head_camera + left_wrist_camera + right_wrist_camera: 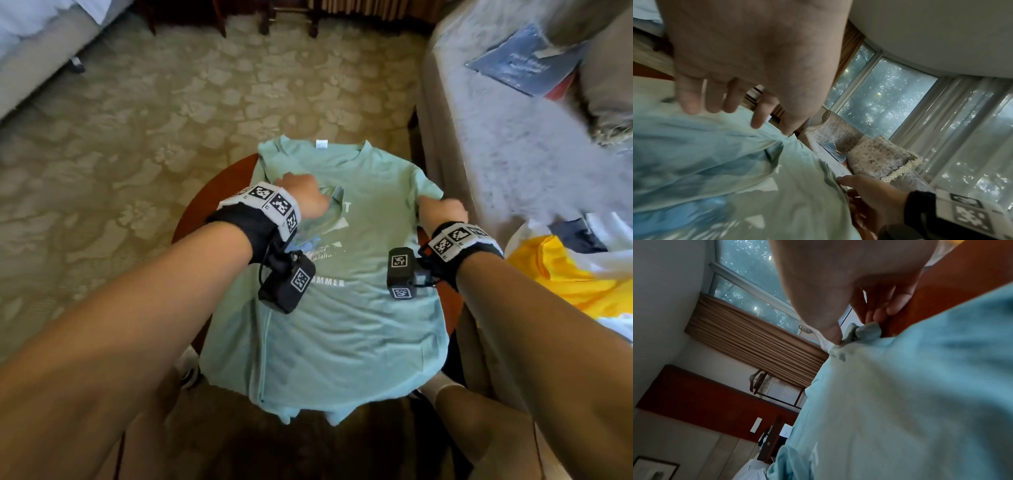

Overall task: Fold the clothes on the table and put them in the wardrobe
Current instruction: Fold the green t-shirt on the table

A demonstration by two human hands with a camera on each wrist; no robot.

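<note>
Both our hands are bunched on the mint tee point(346, 329) on the round table point(205, 202): left hand point(305, 195) pinching its folded-over sleeve, right hand point(442, 210) gripping the other.

The T-shirt point(356, 318) is soft matt knit cloth, pale green, with smooth white printed lettering and a small white woven label at the neck. Under it the tabletop point(219, 192) is reddish-brown wood with a polished sheen. The carpet point(171, 113) looks like short pile with a raised floral pattern. The armchair point(486, 144) is covered in mottled, nubby upholstery cloth.
</note>
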